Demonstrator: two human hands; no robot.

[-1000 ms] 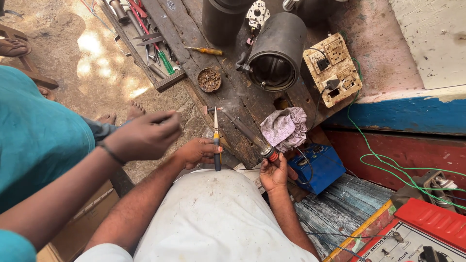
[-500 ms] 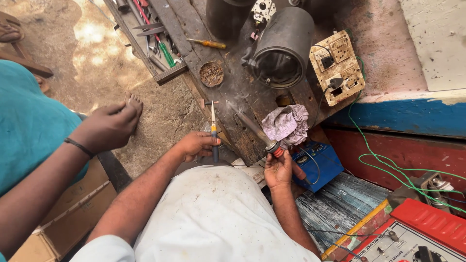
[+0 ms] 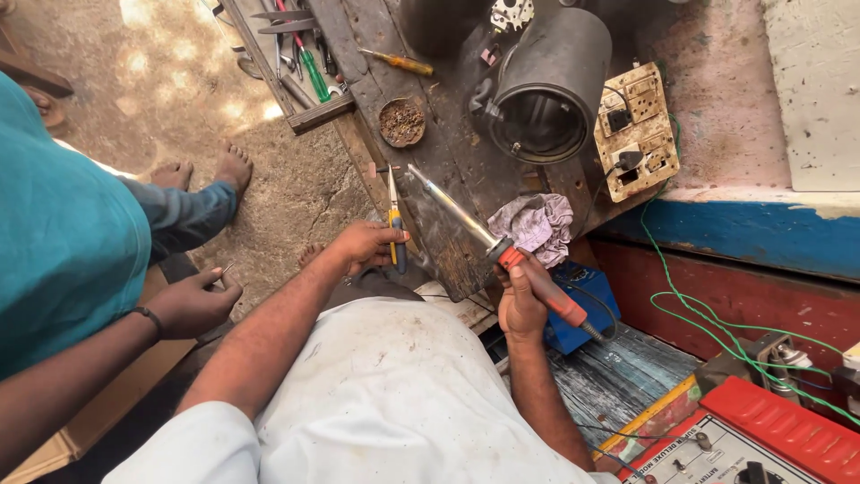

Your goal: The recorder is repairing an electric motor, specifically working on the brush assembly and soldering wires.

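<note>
My left hand [image 3: 363, 246] grips a pair of yellow-and-blue handled pliers [image 3: 394, 222], their tip pointing away over the dark wooden workbench [image 3: 448, 161]. My right hand [image 3: 522, 300] holds a long soldering iron [image 3: 502, 251] by its orange handle, the metal shaft slanting up and left over the bench. The iron's tip sits close to the pliers' jaws. A crumpled grey rag [image 3: 536, 224] lies just beyond my right hand.
A black metal cylinder [image 3: 546, 90] lies on the bench beside a cream switchboard [image 3: 634, 130]. A small dish of bits [image 3: 402, 122], a screwdriver [image 3: 400, 62] and a tool tray [image 3: 296, 54] sit farther off. Another person in teal [image 3: 67, 242] stands left, hand [image 3: 193, 303] low. A red-topped meter [image 3: 761, 439] is at right.
The other person's hand has pulled back to the left and down, away from the bench. My right hand has lifted the soldering iron so its shaft shows in full.
</note>
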